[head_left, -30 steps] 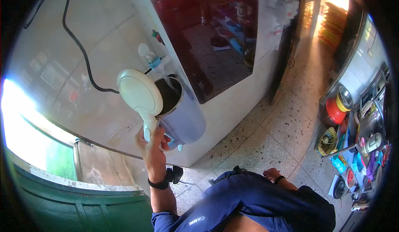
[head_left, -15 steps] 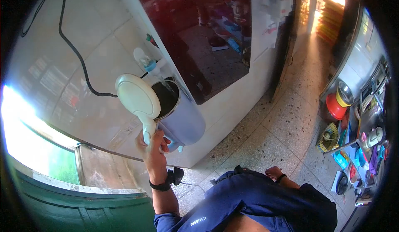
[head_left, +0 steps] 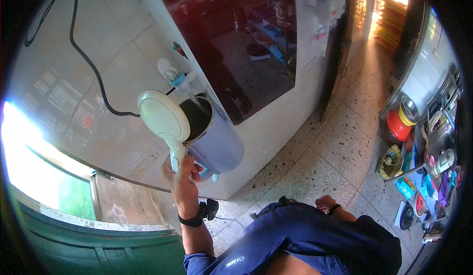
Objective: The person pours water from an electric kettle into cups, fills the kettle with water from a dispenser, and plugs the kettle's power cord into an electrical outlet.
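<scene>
My left hand [head_left: 185, 174] is closed round the handle of a pale blue electric kettle [head_left: 219, 144]. Its cream lid [head_left: 164, 115] stands flipped up, and the kettle is tilted with its dark mouth showing. Just above that mouth is a small tap [head_left: 177, 78] with a blue collar on the tiled wall. A thin, clear stream seems to run from it into the kettle; the water level inside is too dark to see. My right hand [head_left: 325, 203] hangs by my waist, fingers loosely curled, with nothing visible in them.
A dark red glossy panel [head_left: 236, 48] is beside the kettle. A black cable [head_left: 91, 63] hangs on the wall. At right, a rack [head_left: 428, 176] holds kitchenware, near a red basin [head_left: 396, 127]. A green cabinet [head_left: 98, 248] stands lower left; speckled tiles [head_left: 315, 156] cover the floor.
Almost nothing differs. The kettle and my left hand stay at the tap, and my right hand stays by my waist; the view has shifted very slightly.
</scene>
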A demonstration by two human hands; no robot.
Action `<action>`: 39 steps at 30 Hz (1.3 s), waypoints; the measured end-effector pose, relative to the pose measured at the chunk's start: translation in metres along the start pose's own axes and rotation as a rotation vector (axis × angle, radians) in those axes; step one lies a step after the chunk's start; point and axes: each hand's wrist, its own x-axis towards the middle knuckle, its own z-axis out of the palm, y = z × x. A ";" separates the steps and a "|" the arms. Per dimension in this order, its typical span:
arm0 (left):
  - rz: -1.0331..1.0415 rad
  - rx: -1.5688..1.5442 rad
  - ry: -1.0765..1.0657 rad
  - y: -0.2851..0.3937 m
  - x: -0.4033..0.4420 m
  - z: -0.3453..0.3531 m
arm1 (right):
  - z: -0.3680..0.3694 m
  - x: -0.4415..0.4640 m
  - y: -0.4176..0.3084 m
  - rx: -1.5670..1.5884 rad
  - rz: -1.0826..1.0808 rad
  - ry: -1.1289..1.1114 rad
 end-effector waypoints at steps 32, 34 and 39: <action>-0.005 -0.006 -0.020 -0.005 0.000 -0.003 | -0.018 0.047 0.030 -0.235 -0.115 -0.229; 0.013 0.012 -0.032 -0.005 0.000 -0.003 | -0.014 0.038 0.028 0.292 0.066 -0.300; 0.007 0.001 -0.029 -0.006 0.001 -0.003 | -0.004 0.015 0.007 0.078 0.042 -0.232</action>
